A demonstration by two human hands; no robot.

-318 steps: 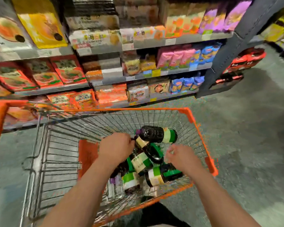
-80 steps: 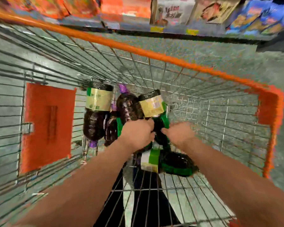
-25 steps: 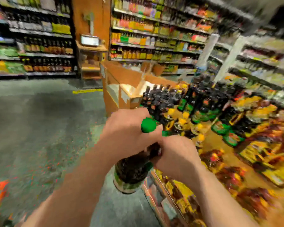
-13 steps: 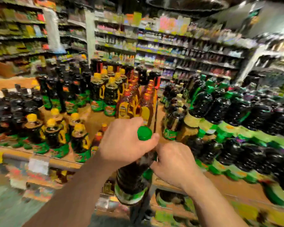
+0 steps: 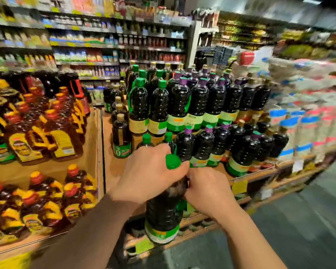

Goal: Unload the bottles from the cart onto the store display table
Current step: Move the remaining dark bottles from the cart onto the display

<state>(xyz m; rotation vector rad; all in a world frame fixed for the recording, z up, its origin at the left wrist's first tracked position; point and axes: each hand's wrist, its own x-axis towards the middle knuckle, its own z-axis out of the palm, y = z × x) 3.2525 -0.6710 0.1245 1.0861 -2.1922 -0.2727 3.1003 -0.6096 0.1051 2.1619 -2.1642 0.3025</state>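
I carry a large dark bottle (image 5: pixel 164 216) with a green cap and a green label, upright, in front of the wooden display table (image 5: pixel 114 171). My left hand (image 5: pixel 147 175) grips its neck just below the cap. My right hand (image 5: pixel 206 193) holds the neck and shoulder from the right side. The bottle hangs in the air below the table's front edge level. Just behind my hands stand matching green-capped bottles (image 5: pixel 157 107) and purple-capped ones (image 5: pixel 200 105) in stacked tiers. The cart is out of view.
Amber bottles with yellow handles and red caps (image 5: pixel 47 133) fill the wooden bins on the left. A wooden divider (image 5: pixel 100 152) separates them from the dark bottles. Blurred packaged goods (image 5: pixel 303 117) lie at the right. Store shelves run along the back. Grey floor shows at the lower right.
The view has swung right along the display and come closer; the green- and purple-capped bottles now stand straight ahead. Both hands keep the same hold on the bottle.
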